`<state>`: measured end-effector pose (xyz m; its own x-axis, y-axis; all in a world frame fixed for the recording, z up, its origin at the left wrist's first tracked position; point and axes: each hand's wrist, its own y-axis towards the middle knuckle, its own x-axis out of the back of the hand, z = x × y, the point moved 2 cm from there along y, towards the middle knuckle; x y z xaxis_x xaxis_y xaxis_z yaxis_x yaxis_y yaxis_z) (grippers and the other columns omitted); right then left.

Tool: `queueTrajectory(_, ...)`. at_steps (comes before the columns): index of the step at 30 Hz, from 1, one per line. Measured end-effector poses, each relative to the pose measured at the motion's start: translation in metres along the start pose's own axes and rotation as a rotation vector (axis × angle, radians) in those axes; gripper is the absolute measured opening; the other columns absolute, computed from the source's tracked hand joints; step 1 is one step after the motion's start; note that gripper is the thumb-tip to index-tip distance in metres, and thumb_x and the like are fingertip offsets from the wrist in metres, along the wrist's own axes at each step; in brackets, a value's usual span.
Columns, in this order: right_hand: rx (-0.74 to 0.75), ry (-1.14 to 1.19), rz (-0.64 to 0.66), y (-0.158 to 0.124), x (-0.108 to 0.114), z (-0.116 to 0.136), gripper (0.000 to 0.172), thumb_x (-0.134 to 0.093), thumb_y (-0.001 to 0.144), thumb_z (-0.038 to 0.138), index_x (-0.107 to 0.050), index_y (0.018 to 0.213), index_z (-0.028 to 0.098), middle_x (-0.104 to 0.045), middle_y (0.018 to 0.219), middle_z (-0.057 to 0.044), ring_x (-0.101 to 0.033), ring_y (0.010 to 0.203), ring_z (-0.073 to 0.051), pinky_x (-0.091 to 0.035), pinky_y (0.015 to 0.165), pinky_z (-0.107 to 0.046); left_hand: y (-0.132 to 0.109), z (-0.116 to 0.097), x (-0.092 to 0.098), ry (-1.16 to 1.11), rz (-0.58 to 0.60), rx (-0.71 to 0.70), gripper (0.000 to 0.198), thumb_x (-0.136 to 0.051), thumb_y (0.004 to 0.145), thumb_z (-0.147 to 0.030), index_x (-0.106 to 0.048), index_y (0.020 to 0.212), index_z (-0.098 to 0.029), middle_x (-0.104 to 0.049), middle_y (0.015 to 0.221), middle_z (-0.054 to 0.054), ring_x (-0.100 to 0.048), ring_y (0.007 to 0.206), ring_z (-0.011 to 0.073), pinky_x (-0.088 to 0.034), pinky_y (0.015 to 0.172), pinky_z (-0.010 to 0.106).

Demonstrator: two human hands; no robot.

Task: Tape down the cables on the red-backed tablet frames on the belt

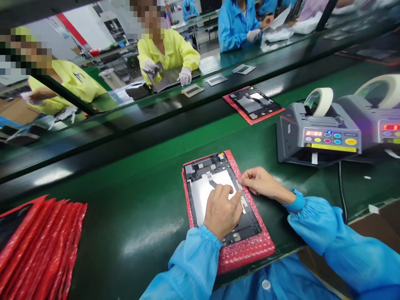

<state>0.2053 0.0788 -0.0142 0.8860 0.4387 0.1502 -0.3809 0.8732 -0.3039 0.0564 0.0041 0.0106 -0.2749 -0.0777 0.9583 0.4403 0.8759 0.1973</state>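
Observation:
A tablet's screen assembly [250, 225], black-framed with a white panel in its middle, lies inner side up on a red bubble-wrap bag [240, 255] in front of me. My left hand [222, 210] rests over its lower half with fingers curled and thumb close to the forefinger; whatever is between them is hidden. At the assembly's right edge my right hand [261, 182] is closed in a pinch, fingertips close to the left thumb. A small pale bit shows at those fingertips, too small to name. A flat dark cable [213, 182] crosses the white panel.
Two grey tape dispensers [325, 133] stand at the right, the nearer with a white tape end sticking out. Another assembly [253, 103] lies on red wrap farther back. Red bubble-wrap bags [46, 246] are stacked at left. Co-workers sit beyond the raised ledge [125, 121].

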Motion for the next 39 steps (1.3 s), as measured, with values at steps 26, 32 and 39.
queueTrajectory(26,0.027,0.144,-0.054,0.001,0.005,-0.012,0.02,-0.056,0.077,0.034,-0.053,0.073,0.015,-0.048,0.037,0.005,-0.04,0.029,-0.007,-0.031,0.031,-0.016,0.04,0.025,-0.009,-0.704,0.463,0.745,0.036,-0.054,0.074,-0.047,-0.053,0.055,-0.016,-0.057,0.045,0.003,-0.056,0.038,0.015,-0.039,0.036,0.022)
queueTrajectory(32,0.034,0.15,-0.07,0.002,0.003,-0.01,0.014,-0.056,0.075,0.029,-0.053,0.071,0.016,-0.048,0.037,0.006,-0.041,0.029,-0.007,-0.032,0.031,-0.016,0.05,0.034,-0.014,-0.774,0.54,0.82,0.035,-0.056,0.073,-0.045,-0.053,0.055,-0.015,-0.061,0.051,0.005,-0.059,0.042,0.0153,-0.038,0.032,0.02)
queueTrajectory(39,0.042,0.14,-0.072,0.002,0.001,-0.011,0.013,-0.055,0.075,0.028,-0.053,0.071,0.016,-0.049,0.037,0.005,-0.042,0.029,-0.008,-0.032,0.03,-0.017,0.049,0.031,-0.013,-0.839,0.586,0.864,0.034,-0.058,0.071,-0.042,-0.052,0.052,-0.014,-0.061,0.051,0.006,-0.059,0.041,0.0157,-0.037,0.03,0.019)
